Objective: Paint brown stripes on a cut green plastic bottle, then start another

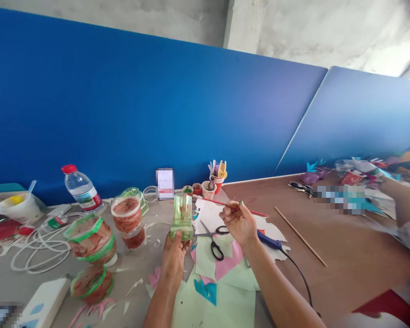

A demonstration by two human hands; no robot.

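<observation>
My left hand [173,256] is closed on the lower end of a translucent green plastic piece [182,216], held upright. Reddish streaks show in its middle; whether it is a cut bottle I cannot tell. Pinched between the fingers of my right hand [239,222] is a thin red paintbrush [258,213], its tip pointing left, above the green piece's top right. Scissors [212,237] with black handles lie between my hands on paper. Small paint pots [197,189] stand just behind the green piece.
Red-brown painted cups [126,210] and green-edged containers [91,237] stand left, by a water bottle [83,191] and white cable [27,255]. A blue corded tool [269,239] and wooden stick [300,237] lie right. Another person's arm [405,200] reaches in at far right.
</observation>
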